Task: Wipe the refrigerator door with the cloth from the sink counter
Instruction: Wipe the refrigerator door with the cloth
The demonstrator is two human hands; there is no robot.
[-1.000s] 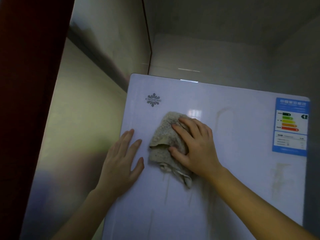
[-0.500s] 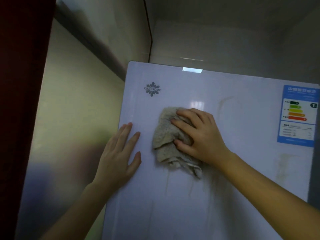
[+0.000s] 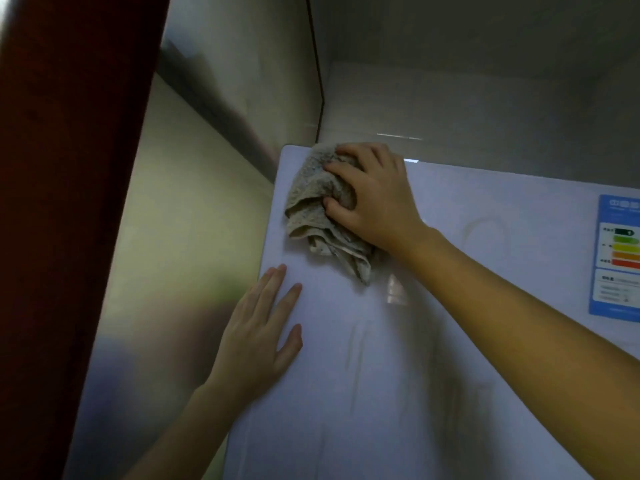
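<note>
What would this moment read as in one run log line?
wiping | right hand presses cloth, door top-left corner | left hand flat

Counts, ref = fridge door [image 3: 450, 341]: 1 door, white. 2 hands on it: right hand [image 3: 375, 195] at door's top-left corner, left hand [image 3: 258, 336] lower, at door's left edge. 1 cloth [image 3: 318, 209], grey-beige, bunched, under right hand. 1 energy label [image 3: 618, 258], blue, at door's right edge, cut off by frame. 1 dark red panel [image 3: 69, 202] well left of door. Approx 2–3 faint streaks below cloth, exact no. unclear.
</note>
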